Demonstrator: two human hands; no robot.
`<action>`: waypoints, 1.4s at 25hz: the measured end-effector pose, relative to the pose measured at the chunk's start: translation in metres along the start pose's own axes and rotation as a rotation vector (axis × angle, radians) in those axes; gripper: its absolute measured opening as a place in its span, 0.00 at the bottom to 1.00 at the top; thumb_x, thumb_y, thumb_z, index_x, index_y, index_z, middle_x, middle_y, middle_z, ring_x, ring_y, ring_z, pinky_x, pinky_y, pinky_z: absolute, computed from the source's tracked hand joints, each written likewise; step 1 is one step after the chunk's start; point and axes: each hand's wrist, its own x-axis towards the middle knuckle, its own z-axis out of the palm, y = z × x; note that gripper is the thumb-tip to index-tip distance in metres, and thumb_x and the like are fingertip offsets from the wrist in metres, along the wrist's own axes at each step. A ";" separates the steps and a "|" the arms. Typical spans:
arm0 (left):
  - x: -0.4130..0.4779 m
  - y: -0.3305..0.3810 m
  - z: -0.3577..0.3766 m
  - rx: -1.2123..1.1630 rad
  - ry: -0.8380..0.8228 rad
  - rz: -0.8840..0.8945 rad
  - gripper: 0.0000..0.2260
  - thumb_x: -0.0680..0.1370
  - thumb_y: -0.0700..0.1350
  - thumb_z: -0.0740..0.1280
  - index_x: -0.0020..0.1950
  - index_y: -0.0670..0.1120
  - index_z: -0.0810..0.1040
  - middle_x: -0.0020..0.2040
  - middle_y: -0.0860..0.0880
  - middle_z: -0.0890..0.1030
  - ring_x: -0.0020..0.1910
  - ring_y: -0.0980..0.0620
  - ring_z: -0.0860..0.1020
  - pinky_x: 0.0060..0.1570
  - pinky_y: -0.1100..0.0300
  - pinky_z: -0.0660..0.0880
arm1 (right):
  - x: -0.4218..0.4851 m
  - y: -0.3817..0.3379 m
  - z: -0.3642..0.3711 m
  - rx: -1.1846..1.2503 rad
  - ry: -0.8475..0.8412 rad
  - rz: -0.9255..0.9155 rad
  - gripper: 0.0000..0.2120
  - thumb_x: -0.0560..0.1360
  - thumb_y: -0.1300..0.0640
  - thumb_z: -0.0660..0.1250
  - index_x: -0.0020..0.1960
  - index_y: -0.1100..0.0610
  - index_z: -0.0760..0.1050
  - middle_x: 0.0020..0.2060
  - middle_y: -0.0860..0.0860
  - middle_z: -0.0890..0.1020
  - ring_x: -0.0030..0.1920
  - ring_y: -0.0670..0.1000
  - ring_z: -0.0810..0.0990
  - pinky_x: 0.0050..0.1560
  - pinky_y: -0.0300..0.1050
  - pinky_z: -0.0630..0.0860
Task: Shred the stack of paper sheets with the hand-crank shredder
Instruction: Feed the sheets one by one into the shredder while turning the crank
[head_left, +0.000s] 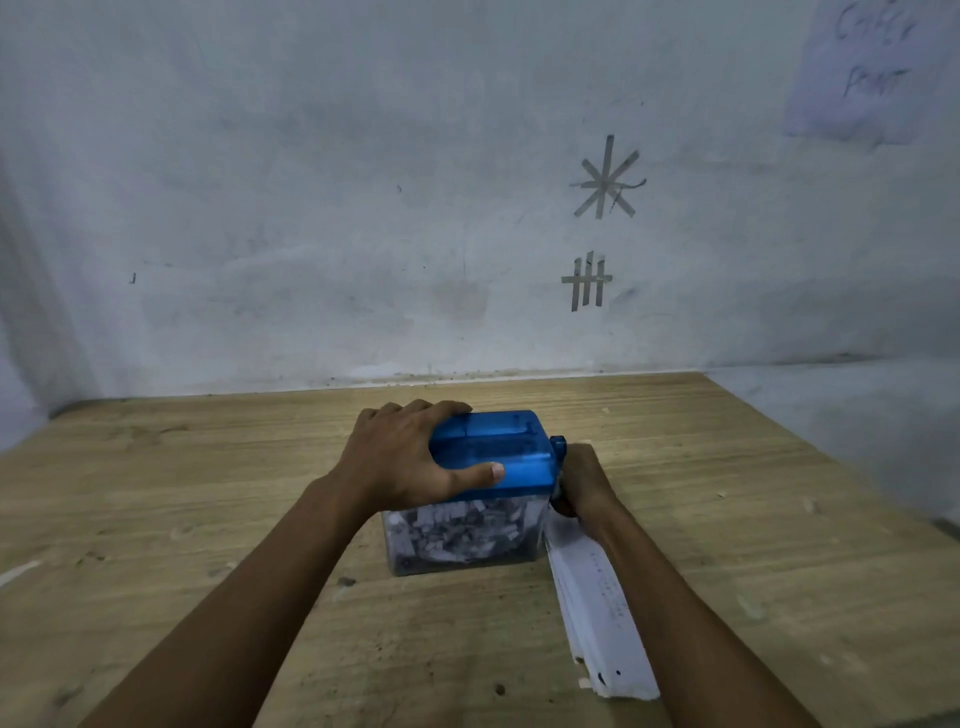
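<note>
So, L hand (400, 460) clamped on shredder (511, 449) top, R hand (584, 480) curled round crank (558, 447)

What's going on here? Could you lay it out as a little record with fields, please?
Activity: hand-crank paper shredding
Left hand: holds the top of the blue shredder
Right hand: grips the crank on the shredder's right side
Clear bin: under the blue top, holding paper shreds
Paper stack: lies on the table beside the bin, under the right forearm
Table: wooden, against a wall
</note>
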 end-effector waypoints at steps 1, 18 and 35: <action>-0.001 0.000 0.001 0.020 0.011 0.001 0.49 0.61 0.85 0.45 0.76 0.62 0.65 0.66 0.54 0.77 0.60 0.49 0.76 0.64 0.50 0.68 | -0.010 0.003 -0.003 -0.019 0.039 -0.045 0.20 0.83 0.61 0.56 0.33 0.56 0.68 0.24 0.49 0.70 0.23 0.46 0.67 0.27 0.39 0.62; -0.007 -0.001 -0.003 0.069 0.108 0.057 0.47 0.63 0.84 0.49 0.73 0.58 0.73 0.63 0.57 0.75 0.63 0.54 0.71 0.64 0.52 0.62 | -0.054 0.048 -0.034 -0.202 0.084 -0.579 0.12 0.81 0.46 0.60 0.47 0.48 0.80 0.36 0.46 0.82 0.37 0.45 0.78 0.40 0.39 0.73; -0.075 0.127 0.096 -0.155 -0.393 0.355 0.37 0.76 0.71 0.60 0.81 0.55 0.61 0.81 0.56 0.58 0.80 0.55 0.56 0.77 0.53 0.57 | -0.066 0.077 -0.111 -0.192 0.372 -0.339 0.17 0.83 0.51 0.63 0.39 0.56 0.82 0.29 0.47 0.79 0.29 0.40 0.75 0.35 0.37 0.72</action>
